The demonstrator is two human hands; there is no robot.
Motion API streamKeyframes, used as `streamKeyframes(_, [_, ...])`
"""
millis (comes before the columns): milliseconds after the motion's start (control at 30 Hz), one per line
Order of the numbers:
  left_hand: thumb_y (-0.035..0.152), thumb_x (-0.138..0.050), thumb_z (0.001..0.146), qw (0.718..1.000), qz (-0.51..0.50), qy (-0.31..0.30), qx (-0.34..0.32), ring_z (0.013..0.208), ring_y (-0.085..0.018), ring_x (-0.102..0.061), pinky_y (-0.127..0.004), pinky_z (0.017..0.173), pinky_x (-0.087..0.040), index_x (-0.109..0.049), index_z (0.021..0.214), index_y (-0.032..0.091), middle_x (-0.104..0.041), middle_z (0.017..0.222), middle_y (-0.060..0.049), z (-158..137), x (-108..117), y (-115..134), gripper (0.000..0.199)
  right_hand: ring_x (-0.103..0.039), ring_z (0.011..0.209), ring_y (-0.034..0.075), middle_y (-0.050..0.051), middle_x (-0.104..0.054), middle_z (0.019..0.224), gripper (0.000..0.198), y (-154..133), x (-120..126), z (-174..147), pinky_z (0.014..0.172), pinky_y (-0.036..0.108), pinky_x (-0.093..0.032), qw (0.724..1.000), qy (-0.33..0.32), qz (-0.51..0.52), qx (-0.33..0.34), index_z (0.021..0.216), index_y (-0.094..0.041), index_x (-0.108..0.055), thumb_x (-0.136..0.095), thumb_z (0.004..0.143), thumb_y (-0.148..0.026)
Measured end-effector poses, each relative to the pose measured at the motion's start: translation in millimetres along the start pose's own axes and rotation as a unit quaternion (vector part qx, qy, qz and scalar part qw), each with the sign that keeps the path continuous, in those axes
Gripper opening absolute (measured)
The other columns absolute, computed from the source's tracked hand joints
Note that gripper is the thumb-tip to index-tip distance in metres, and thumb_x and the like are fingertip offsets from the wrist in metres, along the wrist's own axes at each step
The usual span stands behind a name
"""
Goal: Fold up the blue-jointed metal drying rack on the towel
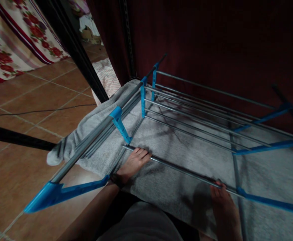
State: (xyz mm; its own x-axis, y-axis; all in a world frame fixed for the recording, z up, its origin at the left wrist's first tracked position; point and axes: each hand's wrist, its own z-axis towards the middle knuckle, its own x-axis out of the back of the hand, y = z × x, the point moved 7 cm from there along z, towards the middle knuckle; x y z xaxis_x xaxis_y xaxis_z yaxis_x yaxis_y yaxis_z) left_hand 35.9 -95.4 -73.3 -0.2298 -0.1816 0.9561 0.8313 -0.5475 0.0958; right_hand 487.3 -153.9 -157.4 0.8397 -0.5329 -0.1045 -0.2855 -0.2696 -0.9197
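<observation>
A shoe rack of grey metal tubes and blue plastic brackets lies on a grey blanket. My left hand is closed over a thin metal rod near its left end. Farther right, my right hand grips the same rod, fingers wrapped around it. The rod's left tip sits close to the lower end of a blue bracket; whether they touch I cannot tell. At its right end, the rod meets another blue bracket. Behind my hands, several parallel rods span between brackets on both sides.
A thick side tube with a blue end piece juts left past the blanket. Black metal posts frame the bed-like surface. A dark red curtain hangs behind. A cable crosses the tiled floor.
</observation>
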Motion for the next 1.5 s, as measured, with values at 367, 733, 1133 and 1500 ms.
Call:
streamKeyframes(367, [0.022,-0.049,0.107,0.999,-0.032,0.034,0.012,0.103,-0.023,-0.068,-0.041,0.097,-0.051,-0.066,0.133,0.019,-0.074,0.109,-0.008,2.5,-2.5,-7.5,0.031,-0.075,0.108,0.018,0.002,-0.077,0.112,0.038,18.9,-10.1,-6.8,0.094,0.034,-0.065,0.989,0.100,0.104,-0.016,0.105,-0.023,-0.071,-0.086,0.076,-0.042])
streamKeyframes(733, [0.027,-0.051,0.107,0.997,-0.013,0.075,0.032,0.101,-0.024,-0.070,-0.041,0.096,-0.051,-0.072,0.117,0.020,-0.077,0.105,-0.008,-1.3,3.4,-13.8,0.025,-0.074,0.104,0.016,0.002,-0.077,0.107,0.028,14.9,-18.0,-8.1,0.095,0.031,-0.062,0.990,0.070,0.121,0.000,0.100,-0.025,-0.071,-0.080,0.078,-0.038])
streamKeyframes(1133, [0.032,-0.053,0.103,0.991,-0.029,0.127,-0.026,0.094,-0.026,-0.072,-0.040,0.088,-0.048,-0.070,0.121,0.024,-0.079,0.103,-0.006,-0.5,0.9,-24.1,0.026,-0.071,0.086,0.014,-0.004,-0.074,0.090,0.040,8.4,-36.9,-8.4,0.084,0.030,-0.063,0.973,0.121,0.196,-0.010,0.087,-0.025,-0.066,-0.094,0.067,-0.045])
streamKeyframes(1500, [0.035,-0.047,0.105,0.991,0.000,0.124,-0.059,0.090,-0.027,-0.073,-0.042,0.080,-0.051,-0.063,0.126,0.029,-0.080,0.105,-0.003,1.2,0.0,-21.4,0.027,-0.070,0.082,0.013,-0.004,-0.073,0.087,0.044,1.6,-45.7,-14.0,0.084,0.030,-0.062,0.964,0.097,0.248,-0.012,0.086,-0.024,-0.065,-0.099,0.064,-0.042])
